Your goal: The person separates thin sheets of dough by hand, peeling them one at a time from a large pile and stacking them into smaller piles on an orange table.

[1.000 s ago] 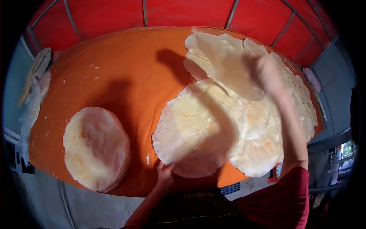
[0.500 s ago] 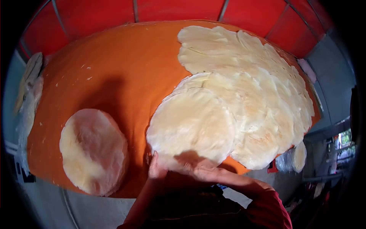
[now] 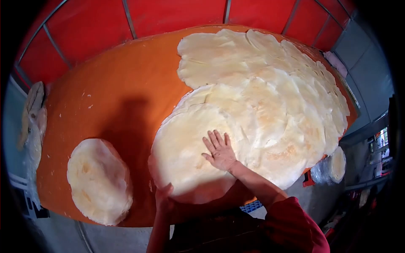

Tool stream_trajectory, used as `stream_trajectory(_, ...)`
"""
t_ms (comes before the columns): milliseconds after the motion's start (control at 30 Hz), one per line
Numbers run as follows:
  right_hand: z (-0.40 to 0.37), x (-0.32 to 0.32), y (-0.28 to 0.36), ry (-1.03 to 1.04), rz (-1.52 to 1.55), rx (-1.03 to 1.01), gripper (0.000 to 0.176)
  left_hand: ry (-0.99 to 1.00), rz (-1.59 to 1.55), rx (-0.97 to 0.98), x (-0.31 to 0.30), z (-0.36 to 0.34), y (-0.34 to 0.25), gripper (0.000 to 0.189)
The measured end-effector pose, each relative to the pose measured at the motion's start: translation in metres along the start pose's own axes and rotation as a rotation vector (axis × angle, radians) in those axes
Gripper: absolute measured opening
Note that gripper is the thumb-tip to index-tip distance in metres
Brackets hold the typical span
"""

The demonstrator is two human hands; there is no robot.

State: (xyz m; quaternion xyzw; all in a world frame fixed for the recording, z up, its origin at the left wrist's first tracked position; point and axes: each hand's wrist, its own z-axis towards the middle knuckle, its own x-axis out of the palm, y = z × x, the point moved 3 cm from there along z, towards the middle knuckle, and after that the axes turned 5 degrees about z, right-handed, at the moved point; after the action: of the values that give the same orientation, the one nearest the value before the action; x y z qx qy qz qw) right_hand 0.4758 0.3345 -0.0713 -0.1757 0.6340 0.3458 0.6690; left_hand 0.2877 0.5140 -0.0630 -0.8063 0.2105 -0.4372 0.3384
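My right hand (image 3: 220, 152) lies flat with fingers spread on the uppermost large round flatbread (image 3: 181, 143), a thin pale sheet nearest me. In shadow at that flatbread's near left edge is my left hand (image 3: 163, 198). Its thumb points up, while the other fingers are mostly hidden, so I cannot tell its grip. Overlapping thin flatbreads (image 3: 270, 97) spread from under this sheet toward the back and right. A separate stack of round flatbreads (image 3: 97, 181) sits to the left on the orange cloth (image 3: 105, 92).
Red panels (image 3: 177, 17) stand behind the table. Clear plastic wrapping (image 3: 36, 130) hangs at the left edge. Beyond the right edge is a plastic-wrapped round stack (image 3: 331, 166), and a blue crate (image 3: 251, 206) shows below the near edge.
My right hand has moved from the flatbread's near edge up onto its surface, fingers now spread. My left hand stays at the near left edge. The view has shifted slightly.
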Motion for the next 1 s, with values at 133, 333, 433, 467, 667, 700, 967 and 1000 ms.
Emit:
stream_trajectory(133,0.001,-0.018,-0.018,0.001,0.234,-0.062,0.054,-0.175,0.302,0.218,-0.018,-0.013,0.030,0.032)
stream_trajectory(333,-0.008,-0.076,-0.162,-0.553,0.556,0.398,0.051,-0.447,0.825,0.522,-0.030,-0.021,-0.042,0.044)
stream_trajectory(433,-0.018,-0.024,-0.198,-0.554,1.340,0.653,0.042,-0.696,1.483,0.807,-0.015,-0.034,-0.053,0.051)
stream_trajectory(467,-0.024,-0.022,-0.196,-0.493,1.584,0.761,0.038,-0.690,1.552,0.900,0.029,-0.046,-0.059,0.052)
stream_trajectory(667,0.003,-0.082,-0.154,-0.237,1.407,0.699,0.013,0.300,0.560,-0.335,0.147,-0.024,0.032,0.027)
stream_trajectory(700,0.005,-0.099,-0.151,-0.294,1.439,0.619,0.013,0.415,0.396,-0.434,0.174,-0.028,0.048,0.031)
stream_trajectory(967,-0.156,-0.122,-0.286,-0.441,1.416,0.967,0.013,0.630,-0.452,-0.420,0.211,0.029,0.186,0.016)
stream_trajectory(1000,-0.182,-0.105,-0.305,-0.379,1.266,1.024,0.015,0.619,-0.424,-0.399,0.207,0.040,0.199,0.016)
